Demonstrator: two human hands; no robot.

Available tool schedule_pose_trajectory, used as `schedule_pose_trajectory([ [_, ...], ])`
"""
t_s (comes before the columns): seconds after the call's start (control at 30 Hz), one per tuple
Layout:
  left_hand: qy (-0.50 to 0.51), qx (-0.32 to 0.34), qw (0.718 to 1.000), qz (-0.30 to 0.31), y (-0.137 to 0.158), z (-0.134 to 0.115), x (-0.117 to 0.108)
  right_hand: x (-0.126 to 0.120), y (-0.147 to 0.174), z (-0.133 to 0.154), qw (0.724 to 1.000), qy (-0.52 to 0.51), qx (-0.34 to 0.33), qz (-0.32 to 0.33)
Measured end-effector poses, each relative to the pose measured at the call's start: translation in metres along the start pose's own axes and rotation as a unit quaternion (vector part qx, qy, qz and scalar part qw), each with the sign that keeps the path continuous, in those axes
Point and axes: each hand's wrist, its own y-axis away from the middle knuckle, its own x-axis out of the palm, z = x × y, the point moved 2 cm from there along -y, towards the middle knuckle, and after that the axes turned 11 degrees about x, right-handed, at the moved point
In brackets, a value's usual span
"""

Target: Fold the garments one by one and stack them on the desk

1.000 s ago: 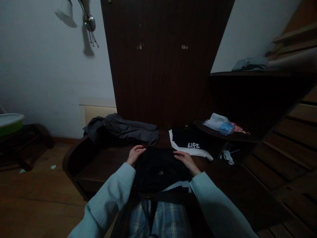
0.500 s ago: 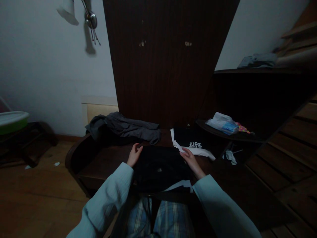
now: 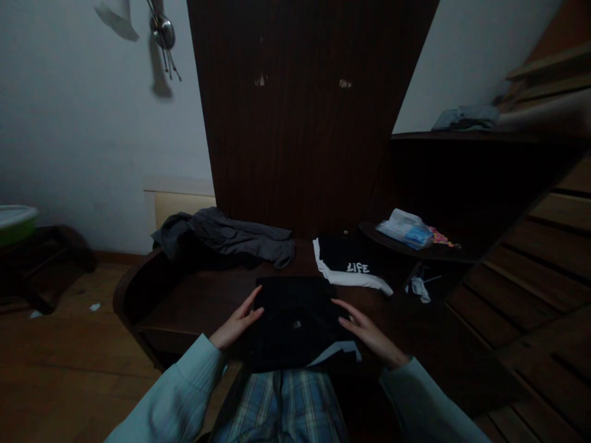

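Note:
A folded black garment point(image 3: 295, 307) with a small pale mark and a light grey strip near its front edge lies in front of me, at the front of the dark wooden bench. My left hand point(image 3: 240, 320) is at its left edge, thumb and fingers apart, fingertips touching or just over the cloth. At the right edge my right hand point(image 3: 362, 326) has its thumb and fingers spread the same way. Whether either hand presses on the fabric is hard to tell in the dim light. Behind it lies a folded black-and-white garment point(image 3: 348, 261) with white lettering.
A crumpled dark grey garment point(image 3: 231, 237) lies at the bench's back left. To the right, a corner shelf point(image 3: 462, 255) holds a plastic-wrapped packet point(image 3: 406, 229). The bench's curved armrest point(image 3: 133, 277) stands on the left, with a green-sided tub point(image 3: 16, 224) beyond.
Both hands have slid from the far corners of the black garment toward me along its sides, with fingers spread wider. The camera view has shifted slightly.

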Motion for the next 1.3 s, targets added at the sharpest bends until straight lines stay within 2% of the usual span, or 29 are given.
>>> schedule_pose_trajectory([
  [0.1, -0.027, 0.053, 0.998, 0.006, 0.009, -0.004, 0.002, 0.000, 0.008, 0.002, 0.997, 0.067, -0.020, 0.011],
  [0.27, -0.073, 0.037, 0.989, 0.119, 0.012, -0.010, 0.004, -0.001, 0.014, 0.002, 0.990, 0.135, -0.023, 0.019],
  [0.33, -0.052, 0.024, 0.992, 0.111, 0.012, -0.013, 0.003, -0.002, 0.014, 0.001, 0.991, 0.130, -0.019, 0.026],
  [0.47, -0.030, -0.004, 0.999, 0.043, 0.013, -0.019, 0.005, -0.002, 0.015, -0.001, 0.991, 0.127, -0.019, 0.044],
  [0.53, -0.036, -0.003, 0.999, 0.031, 0.017, -0.024, 0.009, -0.002, 0.016, -0.002, 0.989, 0.132, -0.029, 0.054],
  [0.73, -0.078, 0.057, 0.987, 0.130, 0.041, -0.025, 0.020, 0.002, 0.019, -0.004, 0.981, 0.180, -0.046, 0.064],
  [0.83, -0.146, 0.053, 0.978, 0.137, 0.051, -0.014, 0.024, 0.002, 0.019, -0.007, 0.980, 0.184, -0.053, 0.056],
  [0.93, -0.210, 0.062, 0.970, 0.107, 0.057, -0.006, 0.031, 0.004, 0.019, -0.009, 0.980, 0.187, -0.067, 0.031],
  [1.1, -0.266, 0.097, 0.958, 0.053, 0.061, 0.002, 0.042, 0.008, 0.019, -0.014, 0.976, 0.186, -0.082, -0.074],
  [1.3, -0.307, 0.134, 0.942, 0.024, 0.066, 0.011, 0.037, 0.007, 0.020, -0.020, 0.964, 0.180, -0.133, -0.146],
])
